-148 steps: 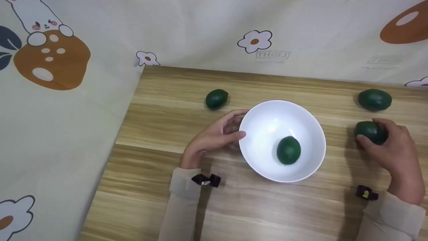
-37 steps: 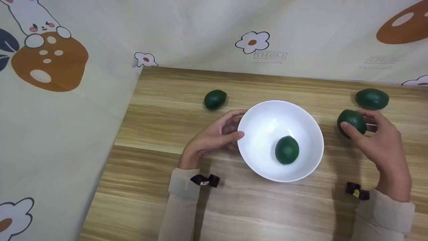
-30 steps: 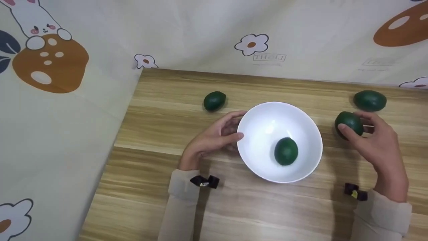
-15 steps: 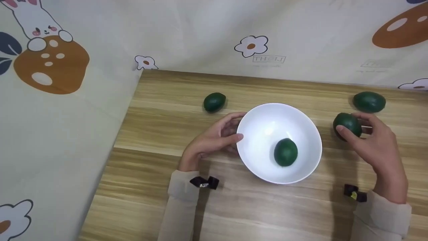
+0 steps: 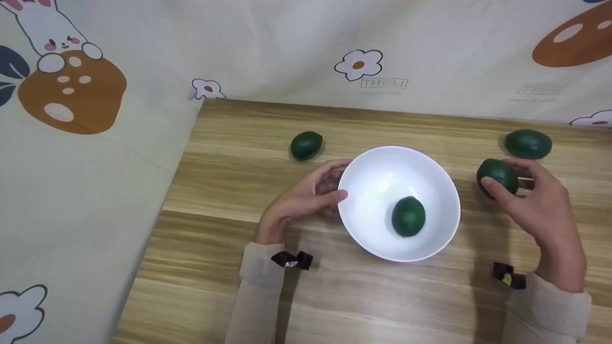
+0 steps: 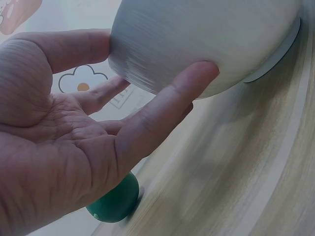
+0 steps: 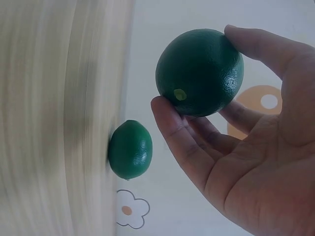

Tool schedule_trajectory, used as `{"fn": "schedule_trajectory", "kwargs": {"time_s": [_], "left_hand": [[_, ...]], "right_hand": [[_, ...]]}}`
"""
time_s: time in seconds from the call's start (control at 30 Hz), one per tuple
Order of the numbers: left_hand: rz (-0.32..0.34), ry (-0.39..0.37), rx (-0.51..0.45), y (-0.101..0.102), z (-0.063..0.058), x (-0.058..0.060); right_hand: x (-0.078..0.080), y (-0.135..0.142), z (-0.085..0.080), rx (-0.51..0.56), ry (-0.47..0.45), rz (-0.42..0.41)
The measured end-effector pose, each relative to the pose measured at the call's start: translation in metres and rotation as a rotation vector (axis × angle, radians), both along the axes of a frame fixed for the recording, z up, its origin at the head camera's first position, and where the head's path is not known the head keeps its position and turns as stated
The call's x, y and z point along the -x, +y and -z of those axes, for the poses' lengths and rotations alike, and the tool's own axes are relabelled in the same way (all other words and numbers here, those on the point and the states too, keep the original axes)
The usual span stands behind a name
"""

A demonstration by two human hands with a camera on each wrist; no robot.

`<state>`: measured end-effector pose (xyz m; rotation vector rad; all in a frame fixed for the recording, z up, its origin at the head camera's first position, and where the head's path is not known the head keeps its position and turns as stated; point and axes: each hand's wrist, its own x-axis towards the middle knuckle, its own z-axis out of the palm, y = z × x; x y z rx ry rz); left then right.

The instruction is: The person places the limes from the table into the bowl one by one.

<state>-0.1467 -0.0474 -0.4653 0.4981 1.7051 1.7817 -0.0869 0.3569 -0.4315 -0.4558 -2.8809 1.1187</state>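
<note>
A white bowl stands on the table with one green lime lying inside it. My left hand holds the bowl's left side, thumb at the rim and fingers along the outer wall; the left wrist view shows fingertips against the bowl. Right of the bowl, my right hand grips a second lime between thumb and fingers. In the right wrist view this lime is held off the wooden surface, its small pale end spot showing.
One lime lies behind my left hand, left of the bowl. Another lime rests at the back right, just beyond my right hand. A patterned cloth borders the wooden table at the back and left.
Since the earliest frame, my right hand has lifted its lime and brought it left towards the bowl. Over the last second both hands are almost still; my left hand keeps its hold.
</note>
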Motion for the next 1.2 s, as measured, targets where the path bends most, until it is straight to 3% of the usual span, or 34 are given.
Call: {"fn": "schedule_trajectory", "kwargs": {"time_s": [1.2], "left_hand": [[-0.007,-0.039,0.005,-0.0003,-0.0005,-0.0002]], "right_hand": [[-0.0019,-0.0029,-0.0032,-0.015,0.023,-0.044]]}}
